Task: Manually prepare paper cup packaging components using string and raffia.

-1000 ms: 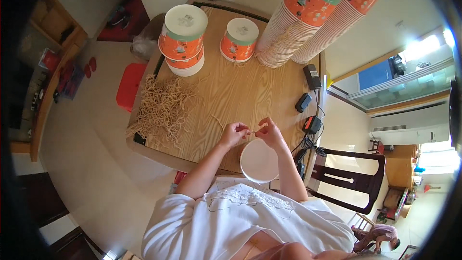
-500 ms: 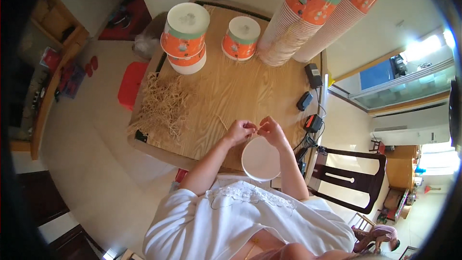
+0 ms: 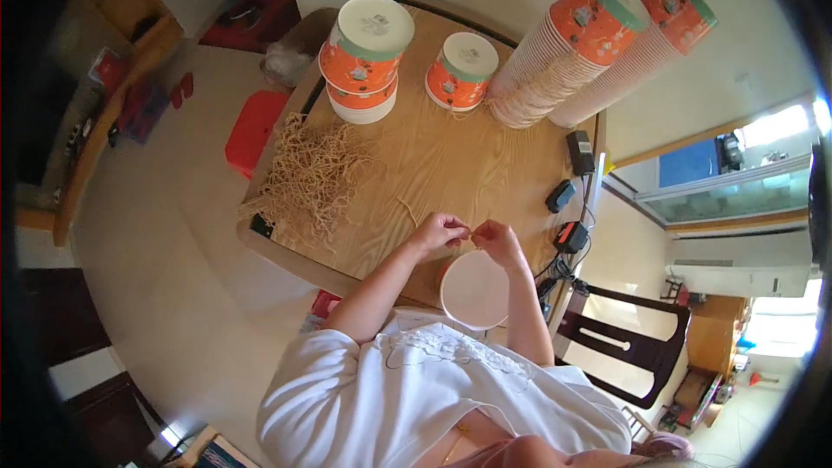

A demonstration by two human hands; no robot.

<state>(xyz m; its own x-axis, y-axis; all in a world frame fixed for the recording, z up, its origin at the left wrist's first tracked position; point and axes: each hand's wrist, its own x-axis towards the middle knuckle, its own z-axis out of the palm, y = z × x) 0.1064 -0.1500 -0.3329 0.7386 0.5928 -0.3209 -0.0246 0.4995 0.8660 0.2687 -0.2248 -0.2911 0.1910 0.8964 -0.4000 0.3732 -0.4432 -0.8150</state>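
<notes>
Just over the far rim of a white paper bucket (image 3: pixel 475 291), my left hand (image 3: pixel 440 232) and my right hand (image 3: pixel 501 244) meet fingertip to fingertip. Both are closed in a pinch on a thin tan strand of twine (image 3: pixel 406 211), whose loose end trails past my left hand onto the wood. A short bit of it shows between the fingertips; the rest is hidden. The bucket's open mouth faces up, close to my body at the table's near edge. To the left lies a tangled heap of the same tan strands (image 3: pixel 314 175).
On the wooden table (image 3: pixel 468 156) stand upturned orange-and-green paper buckets (image 3: pixel 362 43), a single one (image 3: pixel 462 72), and two tall leaning stacks (image 3: pixel 563 52). Black adapters (image 3: pixel 581 152) and cables line the right edge, beside a dark wooden chair (image 3: pixel 624 342). A red stool (image 3: pixel 257 132) is left.
The whole view has shifted slightly, so the table sits further right. My hands stay pinched together above the bucket, with small finger movements.
</notes>
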